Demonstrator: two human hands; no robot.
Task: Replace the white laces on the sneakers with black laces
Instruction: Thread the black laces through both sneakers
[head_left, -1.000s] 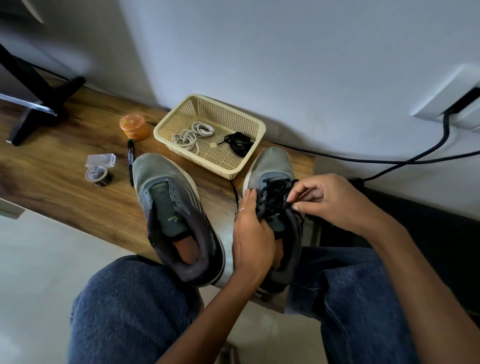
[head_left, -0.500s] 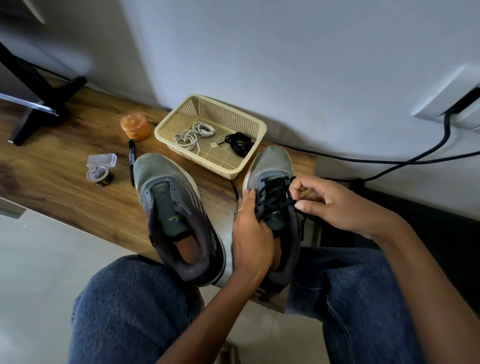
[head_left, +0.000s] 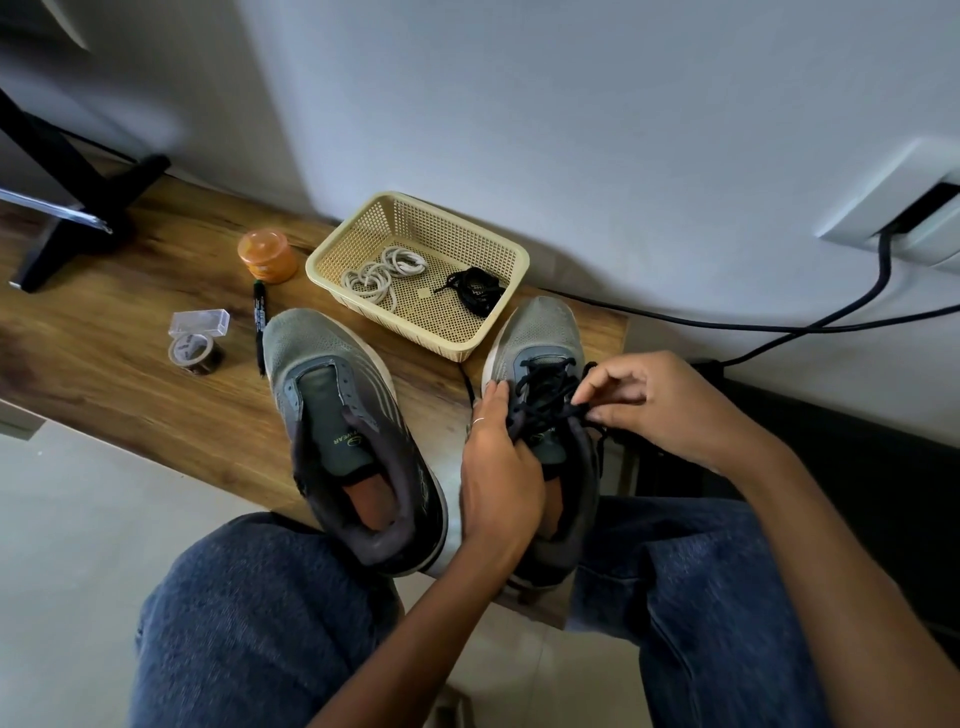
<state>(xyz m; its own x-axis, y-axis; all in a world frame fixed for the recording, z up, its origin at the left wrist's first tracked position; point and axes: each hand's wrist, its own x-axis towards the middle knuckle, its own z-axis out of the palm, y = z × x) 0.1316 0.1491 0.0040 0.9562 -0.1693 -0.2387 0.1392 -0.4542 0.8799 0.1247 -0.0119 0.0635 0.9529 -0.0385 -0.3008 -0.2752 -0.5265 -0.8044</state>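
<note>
Head view: I see the right sneaker, grey mesh, half-threaded with black lace, toe pointing at the basket, lengthwise away from me. My left hand grips its collar; my right hand pinches the lace. Left of it stands the laceless sneaker; white laces lie in the basket.

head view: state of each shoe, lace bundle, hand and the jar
left sneaker: unlaced
right sneaker: partly laced in black
white laces: coiled in basket
spare black lace: bundled in basket
orange jar: lid on
left hand: grips right sneaker
right hand: pinches black lace
</note>
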